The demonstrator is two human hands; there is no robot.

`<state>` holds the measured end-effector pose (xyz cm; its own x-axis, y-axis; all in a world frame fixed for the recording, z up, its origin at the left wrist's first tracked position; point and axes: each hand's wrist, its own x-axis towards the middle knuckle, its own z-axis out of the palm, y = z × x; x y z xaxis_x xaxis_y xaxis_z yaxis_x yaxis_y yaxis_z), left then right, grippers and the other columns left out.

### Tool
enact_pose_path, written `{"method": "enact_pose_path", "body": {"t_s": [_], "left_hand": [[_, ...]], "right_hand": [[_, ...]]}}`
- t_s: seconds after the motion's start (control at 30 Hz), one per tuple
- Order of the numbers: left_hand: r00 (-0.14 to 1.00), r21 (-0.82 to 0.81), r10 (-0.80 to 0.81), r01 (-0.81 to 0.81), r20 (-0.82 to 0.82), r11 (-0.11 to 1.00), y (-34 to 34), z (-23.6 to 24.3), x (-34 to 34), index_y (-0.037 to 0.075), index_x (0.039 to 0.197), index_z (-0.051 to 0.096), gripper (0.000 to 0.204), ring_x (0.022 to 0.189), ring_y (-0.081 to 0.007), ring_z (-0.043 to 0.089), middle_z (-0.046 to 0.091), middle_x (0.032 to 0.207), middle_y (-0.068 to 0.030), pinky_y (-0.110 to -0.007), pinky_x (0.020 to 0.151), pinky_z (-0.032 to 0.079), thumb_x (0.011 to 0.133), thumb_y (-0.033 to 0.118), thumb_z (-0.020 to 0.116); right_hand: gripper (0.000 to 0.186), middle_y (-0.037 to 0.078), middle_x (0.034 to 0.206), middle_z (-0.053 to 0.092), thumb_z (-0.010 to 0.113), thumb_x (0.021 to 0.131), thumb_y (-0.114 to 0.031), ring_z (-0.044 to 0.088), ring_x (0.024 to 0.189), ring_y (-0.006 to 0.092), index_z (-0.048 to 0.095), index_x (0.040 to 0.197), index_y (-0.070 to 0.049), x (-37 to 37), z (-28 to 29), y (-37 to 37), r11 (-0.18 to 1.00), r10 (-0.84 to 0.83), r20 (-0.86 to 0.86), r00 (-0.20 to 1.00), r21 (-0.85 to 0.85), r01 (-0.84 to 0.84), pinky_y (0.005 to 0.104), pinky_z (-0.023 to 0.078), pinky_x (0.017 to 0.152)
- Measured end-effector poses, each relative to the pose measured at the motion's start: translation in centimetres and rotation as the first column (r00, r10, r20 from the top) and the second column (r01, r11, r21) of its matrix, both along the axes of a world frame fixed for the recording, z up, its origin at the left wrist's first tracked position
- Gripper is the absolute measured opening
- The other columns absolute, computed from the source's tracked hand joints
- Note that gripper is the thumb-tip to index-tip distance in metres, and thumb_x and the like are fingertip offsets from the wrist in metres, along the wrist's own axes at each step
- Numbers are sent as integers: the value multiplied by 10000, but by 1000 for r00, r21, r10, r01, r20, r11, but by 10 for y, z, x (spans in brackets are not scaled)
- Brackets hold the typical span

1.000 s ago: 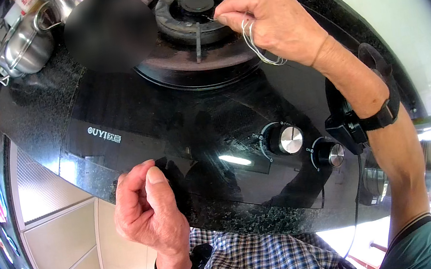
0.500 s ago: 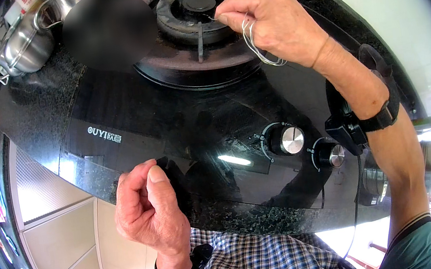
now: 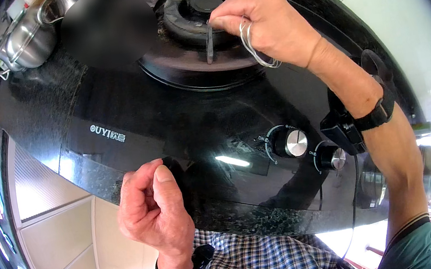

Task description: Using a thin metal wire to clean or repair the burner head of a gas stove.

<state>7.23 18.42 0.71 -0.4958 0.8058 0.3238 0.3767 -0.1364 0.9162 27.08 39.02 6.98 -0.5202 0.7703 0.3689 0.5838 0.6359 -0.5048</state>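
Observation:
My right hand (image 3: 267, 26) is closed over the near side of the gas burner (image 3: 180, 23), thumb and fingertips pinched together. A coil of thin whitish wire (image 3: 253, 49) hangs in loops from it; the tip of the pinch is by the top of a dark metal pan-support prong (image 3: 209, 44). Whether the fingertips touch the prong, I cannot tell. My left hand (image 3: 154, 206) is held palm up above the front edge of the black stove top (image 3: 187, 122). Its thumb and fingers are pressed together in a pinch, and anything between them is too small to make out.
Two round knobs, one larger (image 3: 296, 143) and one smaller (image 3: 338, 159), stand at the front right. Steel pots (image 3: 32, 44) sit at the far left, beside a blurred dark patch. A black cable (image 3: 355, 192) runs down from my right wrist.
My right hand has shifted slightly left, bringing its fingertips to the pan-support prong. The left hand, still pinched, has moved a little to the right. The view has shifted slightly.

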Motion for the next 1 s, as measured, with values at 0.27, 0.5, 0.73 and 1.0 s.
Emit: {"method": "enact_pose_path", "body": {"t_s": [0.27, 0.5, 0.73, 1.0], "left_hand": [[999, 21, 7, -8, 54, 1000, 3, 1, 2, -22, 891, 698, 49, 539, -21, 435, 568, 676, 2, -178, 481, 284, 871, 18, 679], [999, 23, 2, -3, 54, 1000, 3, 1, 0, -24, 886, 695, 47, 550, -20, 468, 581, 685, -11, -172, 478, 323, 844, -33, 678], [996, 39, -24, 21, 82, 999, 5, 4, 0, -25, 880, 692, 48, 546, -28, 474, 580, 684, -17, -179, 476, 333, 834, -37, 684], [999, 21, -35, 35, 13, 999, 5, 10, 2, -13, 869, 687, 46, 579, -11, 454, 566, 710, 26, -179, 500, 334, 890, 18, 660]], "right_hand": [[240, 130, 832, 728, 660, 910, -203, 673, 751, 178, 727, 997, 11, 3, 10, 2, 993, -92, -35, 995, -78, 89, 299, 525, 746], [241, 97, 773, 707, 675, 901, -206, 642, 727, 134, 726, 959, 22, 5, 12, 0, 982, -108, -40, 993, -160, 101, 278, 509, 713], [199, 66, 737, 682, 655, 878, -145, 614, 702, 105, 722, 939, 32, 10, 19, 2, 980, -74, -16, 997, -189, 69, 273, 498, 671], [162, 57, 666, 628, 625, 884, -105, 557, 641, 90, 690, 898, 43, 9, 21, -10, 974, -132, -24, 991, -188, 125, 273, 465, 615]]}}
